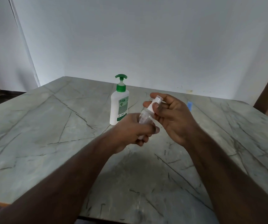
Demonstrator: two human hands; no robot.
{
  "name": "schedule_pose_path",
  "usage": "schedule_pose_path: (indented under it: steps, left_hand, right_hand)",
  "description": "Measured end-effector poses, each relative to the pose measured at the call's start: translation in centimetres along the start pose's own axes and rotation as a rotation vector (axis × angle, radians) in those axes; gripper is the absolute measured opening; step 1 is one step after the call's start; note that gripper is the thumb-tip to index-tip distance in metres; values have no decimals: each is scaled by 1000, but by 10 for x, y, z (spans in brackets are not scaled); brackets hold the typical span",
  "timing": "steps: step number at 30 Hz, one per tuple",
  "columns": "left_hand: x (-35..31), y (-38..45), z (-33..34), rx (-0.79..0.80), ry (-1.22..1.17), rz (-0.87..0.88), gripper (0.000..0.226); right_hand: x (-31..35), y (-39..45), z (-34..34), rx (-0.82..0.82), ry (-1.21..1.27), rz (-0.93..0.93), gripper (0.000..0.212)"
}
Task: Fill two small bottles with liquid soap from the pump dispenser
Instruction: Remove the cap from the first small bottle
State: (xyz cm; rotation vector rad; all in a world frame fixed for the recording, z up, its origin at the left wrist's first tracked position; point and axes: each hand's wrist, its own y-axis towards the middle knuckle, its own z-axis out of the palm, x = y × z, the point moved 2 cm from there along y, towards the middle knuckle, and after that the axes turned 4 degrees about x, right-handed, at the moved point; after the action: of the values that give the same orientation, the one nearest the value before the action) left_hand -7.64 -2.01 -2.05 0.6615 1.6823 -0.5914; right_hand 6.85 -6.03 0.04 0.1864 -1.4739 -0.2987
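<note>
- The left hand [132, 131] is wrapped around the body of a small clear bottle [144, 118], holding it tilted in the air above the middle of the table [41, 126].
- The right hand [170, 117] pinches the bottle's white cap [156, 102] between thumb and fingertips; the other fingers curl loosely behind.
- My reading: this is the cap step, either unscrewing before filling or closing after. I cannot tell which, since the bottle's contents are blurred.
- If opening, the next move calls for a steady twist while the left hand keeps the body from turning, then bringing the mouth under the dispenser's spout.
- The pump dispenser [119, 102] stands upright just behind the hands, toward the table's far edge, green pump head up.
- A small blue thing [189, 106] lies near the far right edge, partly hidden by the right hand; what it is I cannot say.
- A second small bottle is not visible.
</note>
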Motion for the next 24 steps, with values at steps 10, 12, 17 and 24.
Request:
schedule_pose_path:
  steps: [10, 12, 17, 24]
  left_hand:
    - [10, 5, -2, -99, 150, -1, 23]
    - [11, 6, -2, -117, 168, -3, 25]
    - [12, 6, 2, -110, 277, 19, 19]
    - [14, 8, -1, -146, 338, 13, 31]
  right_hand:
    - [-6, -4, -9, -149, -202, -9, 40]
    - [-7, -5, -11, -116, -106, 31, 45]
    - [-12, -6, -10, -155, -314, 34, 46]
    - [-7, -5, -14, -123, -155, 12, 32]
